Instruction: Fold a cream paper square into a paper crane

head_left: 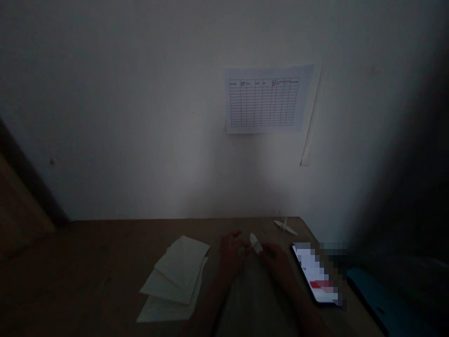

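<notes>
A small white piece of folded paper [256,242], pointed at its top end, is held up over the table between my two hands. My left hand [232,248] pinches its left side, thumb and finger together, other fingers curled. At the lower right of the paper, my right hand [275,257] closes its fingers on the edge. Dim light hides the exact finger contact. To the left lies a fanned stack of pale paper sheets [175,276]. Beyond my right hand, near the back edge, rests a small white folded paper shape [285,226] with a piece sticking up.
A lit phone [315,276], partly blurred out, lies right of my right arm. The brown table [87,271] meets a pale wall [140,117] bearing a printed table sheet [266,100]. A blue object [386,299] is at the lower right, and a wooden edge [21,201] at left.
</notes>
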`<state>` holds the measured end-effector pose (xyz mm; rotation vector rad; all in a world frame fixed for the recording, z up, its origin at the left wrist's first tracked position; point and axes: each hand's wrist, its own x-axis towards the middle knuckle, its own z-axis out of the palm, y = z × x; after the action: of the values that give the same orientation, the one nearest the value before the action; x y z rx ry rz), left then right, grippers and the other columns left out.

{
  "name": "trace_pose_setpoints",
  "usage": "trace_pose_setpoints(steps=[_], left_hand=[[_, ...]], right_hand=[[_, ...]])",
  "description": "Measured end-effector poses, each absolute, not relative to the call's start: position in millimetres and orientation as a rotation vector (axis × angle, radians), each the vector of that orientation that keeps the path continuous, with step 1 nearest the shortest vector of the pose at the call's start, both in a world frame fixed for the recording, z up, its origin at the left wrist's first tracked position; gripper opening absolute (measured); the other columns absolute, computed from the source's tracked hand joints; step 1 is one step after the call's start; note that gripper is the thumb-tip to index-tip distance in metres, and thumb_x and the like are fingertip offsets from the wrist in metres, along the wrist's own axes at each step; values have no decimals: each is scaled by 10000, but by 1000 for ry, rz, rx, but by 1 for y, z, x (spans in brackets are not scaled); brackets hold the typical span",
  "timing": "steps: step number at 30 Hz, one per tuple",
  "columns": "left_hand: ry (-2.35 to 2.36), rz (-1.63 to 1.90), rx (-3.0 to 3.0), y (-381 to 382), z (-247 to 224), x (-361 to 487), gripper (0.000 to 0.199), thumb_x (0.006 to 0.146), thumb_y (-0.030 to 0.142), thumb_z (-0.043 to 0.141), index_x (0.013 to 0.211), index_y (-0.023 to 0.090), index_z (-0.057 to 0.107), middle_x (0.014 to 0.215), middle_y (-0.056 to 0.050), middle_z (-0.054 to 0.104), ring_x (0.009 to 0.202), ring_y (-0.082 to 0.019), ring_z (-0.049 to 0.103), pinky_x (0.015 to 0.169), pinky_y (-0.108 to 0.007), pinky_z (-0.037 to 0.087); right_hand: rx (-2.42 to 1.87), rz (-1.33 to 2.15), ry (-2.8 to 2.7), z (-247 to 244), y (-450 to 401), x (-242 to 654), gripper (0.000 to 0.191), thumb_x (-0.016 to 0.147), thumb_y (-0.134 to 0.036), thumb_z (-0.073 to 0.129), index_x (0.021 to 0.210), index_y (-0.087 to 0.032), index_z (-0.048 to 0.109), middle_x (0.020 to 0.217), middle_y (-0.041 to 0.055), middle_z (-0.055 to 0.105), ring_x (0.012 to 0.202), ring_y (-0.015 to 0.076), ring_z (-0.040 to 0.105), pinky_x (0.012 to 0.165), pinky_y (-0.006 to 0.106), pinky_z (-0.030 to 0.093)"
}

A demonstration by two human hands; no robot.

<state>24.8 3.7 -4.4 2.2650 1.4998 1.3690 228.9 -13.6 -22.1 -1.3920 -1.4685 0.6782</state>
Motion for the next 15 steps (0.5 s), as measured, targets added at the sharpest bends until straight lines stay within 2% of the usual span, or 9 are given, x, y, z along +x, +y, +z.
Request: trace_pose_setpoints(steps=[5,9,12,15], left_hand=[[1608,1295,2237,7,-2,18,189,952,351,617,1001,279,784,1275,-70,685,1194,-272,598,1058,-512,466],[1664,1106,2241,7,-1,14,209,959,348,617,1092,319,776,1382,-43,637,1283,-269,545,1125,-514,408],[1662,981,2243,7,-3,14,205,944,335,646,1095,326,785,1445,-42,596,1324,-284,516,1150,-523,376],[1664,908,2240,8,-6,15,145,895,339,707,1002,322,804,1458,-28,589,1328,-293,511,1149,-519,378]], right_hand=[[-1458,635,-1455,-25,-11,231,303,825,-389,613,997,-194,768,1083,122,741,1053,282,680,966,390,512],[-1465,657,-1470,-26,-10,232,286,824,-378,590,954,-193,765,1046,114,732,1017,267,682,939,368,520],[-1426,672,-1499,-27,-10,233,308,830,-398,570,951,-188,759,1045,116,719,1021,260,675,933,351,520],[-1404,673,-1528,-28,-11,233,321,831,-402,555,939,-178,758,1045,125,709,1019,258,670,928,343,518]])
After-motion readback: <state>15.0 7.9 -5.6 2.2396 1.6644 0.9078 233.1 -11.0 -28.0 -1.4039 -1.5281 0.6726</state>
